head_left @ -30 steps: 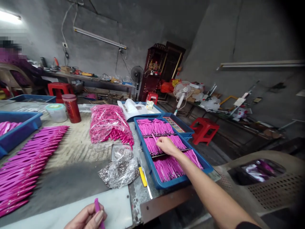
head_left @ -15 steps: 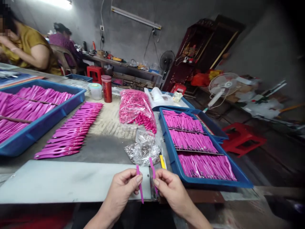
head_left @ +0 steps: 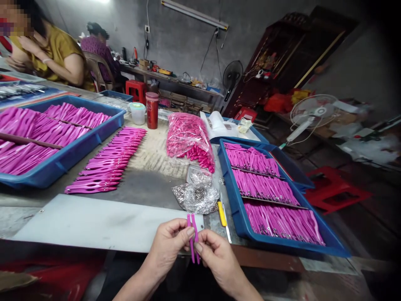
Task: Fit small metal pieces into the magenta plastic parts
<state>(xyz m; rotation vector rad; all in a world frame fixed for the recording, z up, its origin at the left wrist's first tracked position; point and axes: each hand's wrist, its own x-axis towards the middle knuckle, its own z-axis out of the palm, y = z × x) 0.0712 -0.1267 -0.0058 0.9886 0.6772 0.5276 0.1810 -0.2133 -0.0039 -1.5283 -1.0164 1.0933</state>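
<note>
My left hand (head_left: 169, 242) pinches a thin magenta plastic strip (head_left: 189, 221) between thumb and fingers. A second, slightly curved magenta strip (head_left: 194, 225) is pinched in my right hand (head_left: 216, 253). Both strips stand side by side, nearly parallel, over the front edge of the table; their upper ends are close together. Just beyond them lies a clear plastic bag of small metal parts (head_left: 199, 196). Right of that bag is a yellow-handled tool (head_left: 222, 214) with a thin metal end. A white board (head_left: 94, 223) lies left of my hands.
A blue tray (head_left: 233, 209) of magenta strips stands right, another blue tray (head_left: 59, 167) left. Pink-tipped magenta pieces (head_left: 109, 156) lie in a row. Behind are a bag of pink parts (head_left: 189, 136), a red tumbler (head_left: 152, 110) and a tub (head_left: 137, 113). Two people sit at back left.
My hands have brought the two strips closer together, from a clear gap to nearly touching. The view has shifted, so the table's contents appear farther right.
</note>
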